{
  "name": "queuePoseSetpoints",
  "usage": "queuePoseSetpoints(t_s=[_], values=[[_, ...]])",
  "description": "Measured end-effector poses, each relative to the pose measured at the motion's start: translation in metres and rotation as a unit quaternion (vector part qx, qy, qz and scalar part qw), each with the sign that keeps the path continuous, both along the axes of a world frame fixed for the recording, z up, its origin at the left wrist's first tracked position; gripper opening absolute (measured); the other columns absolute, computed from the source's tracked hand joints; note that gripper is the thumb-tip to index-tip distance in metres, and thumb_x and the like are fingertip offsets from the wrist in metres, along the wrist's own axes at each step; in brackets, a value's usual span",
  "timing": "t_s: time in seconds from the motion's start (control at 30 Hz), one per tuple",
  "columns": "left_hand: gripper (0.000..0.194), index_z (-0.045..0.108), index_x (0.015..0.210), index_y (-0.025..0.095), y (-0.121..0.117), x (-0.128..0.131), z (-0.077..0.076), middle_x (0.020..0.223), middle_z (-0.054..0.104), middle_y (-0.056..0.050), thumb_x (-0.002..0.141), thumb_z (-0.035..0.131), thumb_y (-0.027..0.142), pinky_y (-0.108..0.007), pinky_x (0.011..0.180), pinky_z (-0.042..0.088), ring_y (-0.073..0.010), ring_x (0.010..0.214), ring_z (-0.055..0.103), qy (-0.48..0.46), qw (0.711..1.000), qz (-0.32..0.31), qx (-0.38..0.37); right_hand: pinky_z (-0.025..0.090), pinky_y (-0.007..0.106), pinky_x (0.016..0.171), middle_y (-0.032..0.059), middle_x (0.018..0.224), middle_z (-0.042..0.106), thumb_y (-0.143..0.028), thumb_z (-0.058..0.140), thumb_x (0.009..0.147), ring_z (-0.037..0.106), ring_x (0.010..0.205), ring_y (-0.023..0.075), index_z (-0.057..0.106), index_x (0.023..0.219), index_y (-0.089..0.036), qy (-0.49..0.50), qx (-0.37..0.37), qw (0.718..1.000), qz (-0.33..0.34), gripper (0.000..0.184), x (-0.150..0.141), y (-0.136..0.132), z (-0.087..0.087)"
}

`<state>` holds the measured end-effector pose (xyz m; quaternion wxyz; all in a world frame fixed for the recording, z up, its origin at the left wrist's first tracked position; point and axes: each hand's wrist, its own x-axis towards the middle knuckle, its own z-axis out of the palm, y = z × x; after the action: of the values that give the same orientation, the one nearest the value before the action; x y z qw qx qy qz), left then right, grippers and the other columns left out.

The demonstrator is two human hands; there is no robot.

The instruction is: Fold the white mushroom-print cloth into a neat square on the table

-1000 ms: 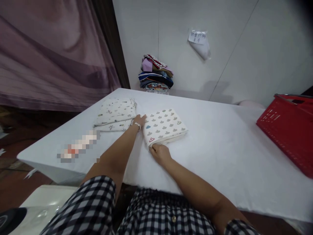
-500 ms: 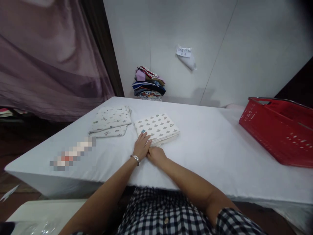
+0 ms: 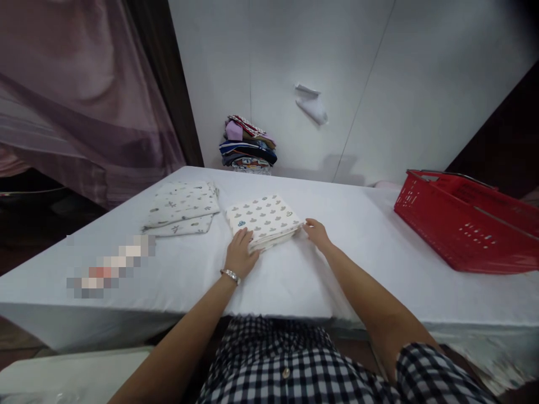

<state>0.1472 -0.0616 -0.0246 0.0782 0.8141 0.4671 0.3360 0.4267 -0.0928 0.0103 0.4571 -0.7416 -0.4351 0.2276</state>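
Observation:
A white folded cloth with a grey cloud-like print lies on the white-covered table. My left hand rests on its near left corner, fingers stretched out over the top and thumb by the front edge. At the near right corner, my right hand pinches the cloth's edge between thumb and fingers. To the left lies another folded white cloth with a small plant-like print, its layers slightly uneven.
A red plastic basket stands at the table's right. Behind the far edge is a stack of folded fabrics against the wall. A blurred-out item lies at the left front. A mauve curtain hangs at the left.
My right hand has moved right from beside my left hand to the cloth's right corner. My left hand stays at the left corner. The view has shifted slightly.

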Motion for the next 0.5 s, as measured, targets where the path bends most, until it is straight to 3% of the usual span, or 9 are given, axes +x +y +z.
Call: queuePoseSetpoints(t_s=[0.1, 0.23, 0.33, 0.5], values=[[0.046, 0.051, 0.122, 0.02, 0.001, -0.005, -0.001, 0.134, 0.049, -0.009, 0.077, 0.048, 0.028, -0.043, 0.11, 0.031, -0.0245, 0.129, 0.038, -0.015, 1.0, 0.001, 0.007, 0.045, 0.019, 0.049, 0.007, 0.091, 0.067, -0.04, 0.054, 0.08, 0.06, 0.063, 0.011, 0.062, 0.099, -0.016, 0.067, -0.078, 0.994, 0.025, 0.032, 0.002, 0.01, 0.004], [0.041, 0.056, 0.116, 0.022, 0.003, -0.006, -0.003, 0.128, 0.054, -0.007, 0.075, 0.046, 0.022, -0.044, 0.11, 0.032, -0.0235, 0.127, 0.04, -0.004, 1.0, 0.009, -0.001, 0.039, 0.018, 0.042, 0.0049, 0.065, 0.063, -0.044, 0.061, 0.076, 0.056, 0.052, 0.0106, 0.06, 0.076, -0.014, 0.059, -0.12, 0.99, 0.034, 0.03, -0.002, 0.027, 0.005], [0.044, 0.057, 0.115, 0.019, 0.002, -0.004, -0.002, 0.13, 0.053, -0.008, 0.073, 0.045, 0.017, -0.043, 0.112, 0.031, -0.0239, 0.13, 0.037, 0.023, 1.0, 0.008, -0.01, 0.037, 0.018, 0.041, 0.0009, 0.052, 0.056, -0.036, 0.068, 0.07, 0.053, 0.048, 0.0104, 0.058, 0.069, -0.014, 0.045, -0.124, 0.991, 0.033, 0.024, -0.001, 0.041, 0.005], [0.05, 0.054, 0.121, 0.018, -0.002, 0.0, 0.003, 0.138, 0.047, -0.007, 0.072, 0.043, 0.013, -0.042, 0.109, 0.036, -0.0247, 0.134, 0.031, 0.061, 0.997, 0.006, -0.05, 0.038, 0.016, 0.046, -0.0019, 0.057, 0.058, -0.03, 0.063, 0.072, 0.052, 0.051, 0.0078, 0.062, 0.078, -0.013, 0.004, -0.089, 0.996, 0.025, 0.018, 0.003, 0.058, 0.001]])
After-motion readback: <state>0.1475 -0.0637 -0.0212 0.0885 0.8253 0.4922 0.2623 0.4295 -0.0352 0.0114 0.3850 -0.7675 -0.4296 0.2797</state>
